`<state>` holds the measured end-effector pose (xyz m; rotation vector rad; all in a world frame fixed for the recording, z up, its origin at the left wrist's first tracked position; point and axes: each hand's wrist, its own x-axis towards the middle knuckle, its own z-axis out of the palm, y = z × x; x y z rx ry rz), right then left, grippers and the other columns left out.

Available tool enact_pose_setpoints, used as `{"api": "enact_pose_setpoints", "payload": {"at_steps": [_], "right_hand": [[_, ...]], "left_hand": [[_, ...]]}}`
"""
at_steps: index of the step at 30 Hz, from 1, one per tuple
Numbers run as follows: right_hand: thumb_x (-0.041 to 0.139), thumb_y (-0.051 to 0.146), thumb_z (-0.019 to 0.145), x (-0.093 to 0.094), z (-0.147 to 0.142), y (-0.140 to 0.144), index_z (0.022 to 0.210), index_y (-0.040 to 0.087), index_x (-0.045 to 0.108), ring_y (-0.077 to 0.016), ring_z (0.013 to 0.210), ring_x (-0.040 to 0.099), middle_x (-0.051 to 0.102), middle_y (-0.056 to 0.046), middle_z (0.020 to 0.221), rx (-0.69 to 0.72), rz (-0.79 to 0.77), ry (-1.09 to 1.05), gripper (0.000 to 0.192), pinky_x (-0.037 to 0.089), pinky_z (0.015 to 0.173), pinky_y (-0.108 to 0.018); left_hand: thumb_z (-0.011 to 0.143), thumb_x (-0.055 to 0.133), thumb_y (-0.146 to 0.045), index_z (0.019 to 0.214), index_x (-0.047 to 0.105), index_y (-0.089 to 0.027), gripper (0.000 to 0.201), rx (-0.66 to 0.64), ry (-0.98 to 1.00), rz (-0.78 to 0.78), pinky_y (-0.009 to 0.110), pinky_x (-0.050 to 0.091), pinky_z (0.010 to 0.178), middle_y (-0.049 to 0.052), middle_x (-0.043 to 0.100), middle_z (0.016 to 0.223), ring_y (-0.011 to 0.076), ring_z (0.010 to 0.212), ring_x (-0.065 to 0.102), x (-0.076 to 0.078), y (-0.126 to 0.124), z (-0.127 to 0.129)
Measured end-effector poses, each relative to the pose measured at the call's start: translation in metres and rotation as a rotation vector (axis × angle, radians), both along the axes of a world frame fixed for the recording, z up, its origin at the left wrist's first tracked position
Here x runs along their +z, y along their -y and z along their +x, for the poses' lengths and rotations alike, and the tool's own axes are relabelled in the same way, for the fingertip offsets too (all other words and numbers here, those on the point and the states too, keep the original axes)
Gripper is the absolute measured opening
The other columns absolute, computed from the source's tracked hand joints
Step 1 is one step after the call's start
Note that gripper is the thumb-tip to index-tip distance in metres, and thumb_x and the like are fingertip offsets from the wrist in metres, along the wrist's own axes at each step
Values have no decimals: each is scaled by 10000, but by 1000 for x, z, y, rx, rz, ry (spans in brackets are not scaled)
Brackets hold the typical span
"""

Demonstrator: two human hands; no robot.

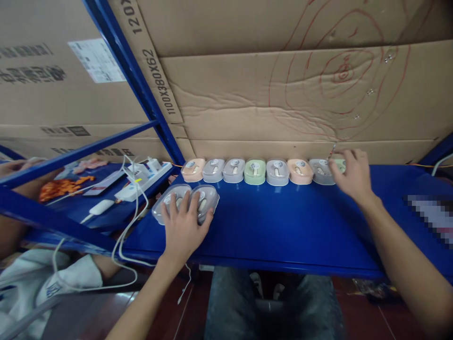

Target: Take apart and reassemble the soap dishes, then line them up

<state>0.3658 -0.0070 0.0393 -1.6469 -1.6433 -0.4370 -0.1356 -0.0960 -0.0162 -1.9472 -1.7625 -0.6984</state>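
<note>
Blue shelf [276, 231] carries it all. Two clear cases [186, 200] sit side by side right under the left hand [184, 226]. A row of cases [255, 171] in peach, grey and green runs along the back edge, ending under the right hand [352, 174]. Power strip [143, 179] and cables [130, 222] lie just left of the left hand.

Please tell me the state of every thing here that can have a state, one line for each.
Left hand: flat, grip open, resting on the two clear cases.
Two clear cases: lids shut, side by side, apart from the row.
Right hand: fingers bent at the right end of the row; grip unclear.
Row of cases: lids shut, lined up along the cardboard.
Power strip: cables plugged in.
</note>
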Motion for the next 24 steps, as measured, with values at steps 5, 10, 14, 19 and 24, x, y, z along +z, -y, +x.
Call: {"api": "enact_pose_setpoints", "payload": {"at_steps": [5, 10, 14, 19, 24], "right_hand": [[376, 520, 1125, -14, 65, -13, 1466, 223, 675, -385, 1442, 519, 576, -240, 1572, -321, -393, -26, 542, 434, 1133, -537], [497, 557, 1066, -22, 81, -13, 1374, 184, 694, -406, 1298, 618, 643, -283, 1403, -468, -476, -111, 523, 490, 1011, -486], [611, 601, 1004, -23, 83, -12, 1369, 151, 652, -435, 1285, 617, 579, -323, 1442, -559, -485, -155, 581, 503, 983, -488], [718, 620, 939, -29, 83, -13, 1433, 149, 547, -445, 1325, 586, 534, -337, 1465, -566, -502, -144, 704, 486, 1002, -493], [742, 601, 930, -34, 82, -13, 1552, 152, 438, -488, 1407, 546, 494, -367, 1533, -589, -560, -123, 825, 462, 1010, -512]], "left_hand": [[1081, 529, -484, 1564, 569, -182, 571, 0, 0, -13, 736, 230, 1290, 210, 562, 1632, 499, 1630, 317, 2, 0, 2], [1067, 541, -468, 1560, 576, -202, 561, -9, 27, -6, 724, 204, 1300, 204, 569, 1624, 482, 1603, 370, 0, -4, 3], [1068, 527, -468, 1536, 591, -193, 547, -5, 31, -15, 722, 212, 1289, 214, 587, 1604, 482, 1581, 398, 1, -9, 4], [1074, 501, -484, 1514, 606, -155, 559, 11, 16, -13, 720, 224, 1278, 238, 596, 1586, 495, 1555, 425, 2, -15, 3], [1080, 491, -488, 1517, 603, -151, 563, 6, -3, 0, 702, 221, 1289, 235, 596, 1590, 483, 1550, 436, 1, -15, 1]]}}
